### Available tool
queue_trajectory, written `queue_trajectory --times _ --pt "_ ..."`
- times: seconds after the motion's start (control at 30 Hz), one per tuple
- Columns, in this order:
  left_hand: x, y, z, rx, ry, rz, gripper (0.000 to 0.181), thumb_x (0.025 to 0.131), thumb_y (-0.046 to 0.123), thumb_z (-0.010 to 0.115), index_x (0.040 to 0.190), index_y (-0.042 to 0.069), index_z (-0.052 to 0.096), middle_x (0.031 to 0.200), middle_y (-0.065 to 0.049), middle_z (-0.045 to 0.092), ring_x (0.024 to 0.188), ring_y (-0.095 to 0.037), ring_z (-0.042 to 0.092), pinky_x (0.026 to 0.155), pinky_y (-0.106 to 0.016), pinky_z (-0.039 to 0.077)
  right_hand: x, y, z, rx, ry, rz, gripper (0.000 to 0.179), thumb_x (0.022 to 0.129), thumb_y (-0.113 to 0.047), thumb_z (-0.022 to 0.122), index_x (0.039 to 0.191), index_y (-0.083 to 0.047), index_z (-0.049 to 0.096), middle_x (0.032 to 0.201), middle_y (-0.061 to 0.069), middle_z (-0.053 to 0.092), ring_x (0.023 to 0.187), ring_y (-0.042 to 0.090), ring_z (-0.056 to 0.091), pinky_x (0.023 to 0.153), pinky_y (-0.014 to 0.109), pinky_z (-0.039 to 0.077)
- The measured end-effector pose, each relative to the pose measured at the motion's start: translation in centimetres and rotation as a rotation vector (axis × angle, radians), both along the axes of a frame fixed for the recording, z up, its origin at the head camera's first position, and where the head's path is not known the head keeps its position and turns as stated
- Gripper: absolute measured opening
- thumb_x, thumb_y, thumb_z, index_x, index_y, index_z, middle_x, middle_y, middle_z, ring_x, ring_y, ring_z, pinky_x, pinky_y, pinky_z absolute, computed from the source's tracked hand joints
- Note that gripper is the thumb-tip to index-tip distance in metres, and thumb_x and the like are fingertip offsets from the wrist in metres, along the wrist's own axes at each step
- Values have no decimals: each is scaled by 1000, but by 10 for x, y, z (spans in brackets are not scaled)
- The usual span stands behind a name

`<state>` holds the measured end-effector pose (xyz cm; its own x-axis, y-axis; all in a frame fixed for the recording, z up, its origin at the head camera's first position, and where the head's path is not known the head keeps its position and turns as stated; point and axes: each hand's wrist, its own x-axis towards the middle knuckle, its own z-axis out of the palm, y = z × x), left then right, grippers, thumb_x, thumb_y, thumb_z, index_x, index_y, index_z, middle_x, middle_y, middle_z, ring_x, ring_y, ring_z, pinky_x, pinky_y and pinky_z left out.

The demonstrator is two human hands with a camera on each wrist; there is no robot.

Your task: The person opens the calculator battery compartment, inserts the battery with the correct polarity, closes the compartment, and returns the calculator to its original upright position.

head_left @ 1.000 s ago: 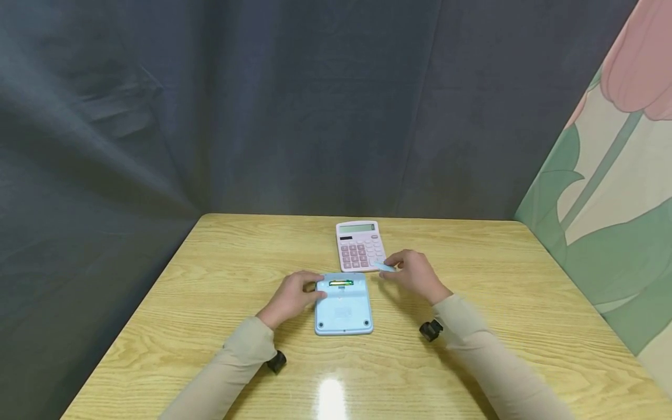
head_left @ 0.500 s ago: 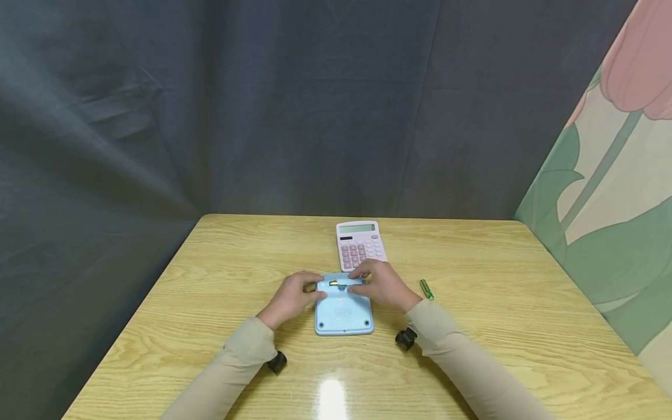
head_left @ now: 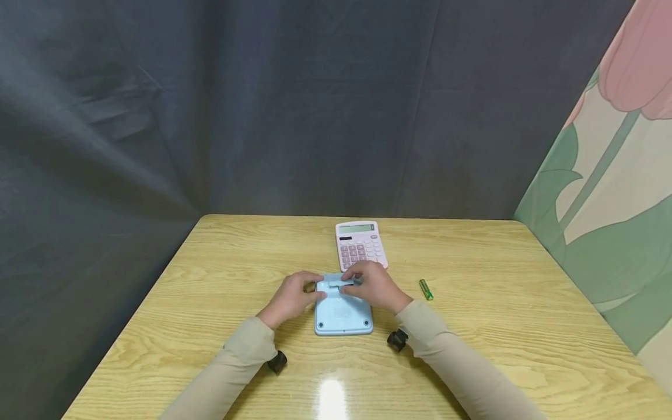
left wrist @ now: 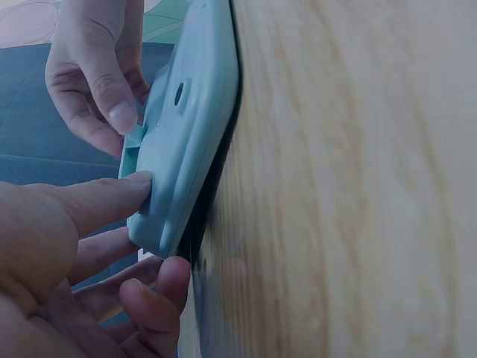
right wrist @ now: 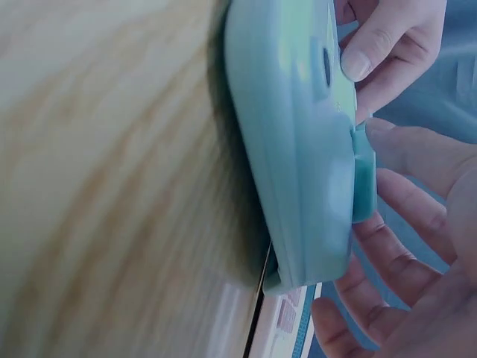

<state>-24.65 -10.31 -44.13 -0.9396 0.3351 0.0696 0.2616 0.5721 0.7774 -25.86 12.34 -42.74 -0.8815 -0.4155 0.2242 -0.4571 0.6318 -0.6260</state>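
Cover [head_left: 338, 284]: now over batt that showed earlier.
L hand [head_left: 294, 296]: holds blue calc [head_left: 343, 315] @ its 3 o'clk.
R hand [head_left: 377, 287]: pinches cover @ its 9 o'clk.

light-blue calculator [head_left: 342, 315] | lying back up on the desk [head_left: 236, 251], two dark round spots at its near corners, about midway between the desk's left and right edges, well in from the far edge | narrow light-blue cover [head_left: 336, 284] | crosswise at the calculator's far end, standing proud of its back
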Motion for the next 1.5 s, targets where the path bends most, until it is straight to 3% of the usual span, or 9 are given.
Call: queue_trajectory --times 0.13,0.23,0.37,0.53,0.77,1.03,1.33,1.5 --pt "0 1 2 11 -1 11 37 92 13 74 127 2 67 134 -17 61 125 -31 56 104 -49 46 0 -3 -2 7 -17 -36 16 80 -16 86 94 -13 78 99 -1 72 93 16 64 83 34 55" --pt "1 2 3 34 -3 2 36 90 9 74 125 5 69 131 -15 63 101 -26 64 85 -42 55 1 -4 -2 10 -15 -52 16 79 -15 86 92 -13 77 97 -1 72 91 15 63 81 34 54" --pt "0 4 4 38 10 -34 33 90 4 73 123 8 70 127 -14 65 73 -16 57 63 -30 51 3 -7 0 23 0 -61 16 78 -14 86 91 -11 77 94 0 71 89 15 62 80 35 54" --pt "0 5 4 21 29 -49 30 91 4 72 120 8 72 128 -14 65 75 -12 55 65 -27 49 2 -6 0 44 -4 -64 15 79 -15 86 91 -11 77 95 0 71 90 15 63 81 35 54" --pt "-1 6 1 19 43 -57 30 91 5 72 120 7 72 128 -15 65 82 -13 58 71 -29 52 -1 6 -3 4 -17 -77 5 90 -11 74 91 -11 78 97 2 72 92 18 64 85 39 54" --pt "-1 7 4 1 40 -53 29 92 5 71 121 7 72 129 -15 64 87 -15 60 76 -32 53 -5 14 0 -31 -113 -83 9 93 -9 70 91 -11 78 94 1 71 84 14 60 78 32 52" --pt "-1 7 5 6 54 -61 28 91 3 71 119 6 73 127 -15 65 84 -16 59 73 -32 52 -6 13 1 -47 -159 -85 8 94 -9 70 90 -11 77 91 0 70 81 14 59 74 31 51" --pt "0 7 6 -3 54 -70 28 91 3 71 119 5 72 128 -16 65 94 -21 62 79 -35 54 -4 13 2 -52 -166 -91 9 94 -7 69 89 -11 75 91 0 69 80 15 58 73 31 50"
